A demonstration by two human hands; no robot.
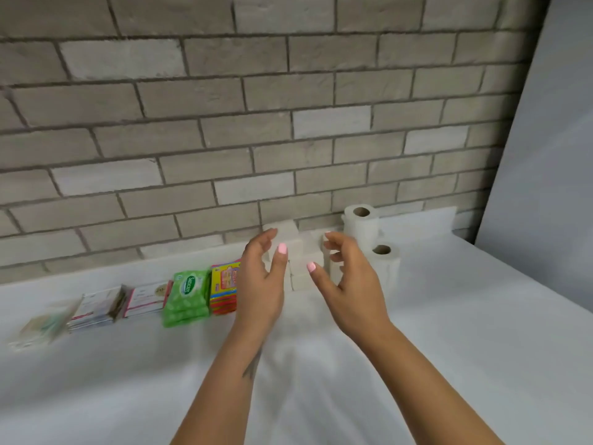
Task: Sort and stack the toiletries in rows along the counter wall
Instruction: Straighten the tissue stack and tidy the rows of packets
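Against the brick wall, from the head camera, a stack of white paper-wrapped soap-like blocks [301,268] stands on the white counter [449,316]. Left hand [261,284] and right hand [349,284] flank it, fingers spread, gripping nothing. Those blocks look light, stiff and topple-prone; hold them by their side faces. Green wipe packs [186,297] and white toilet rolls [362,226] crowd either side.
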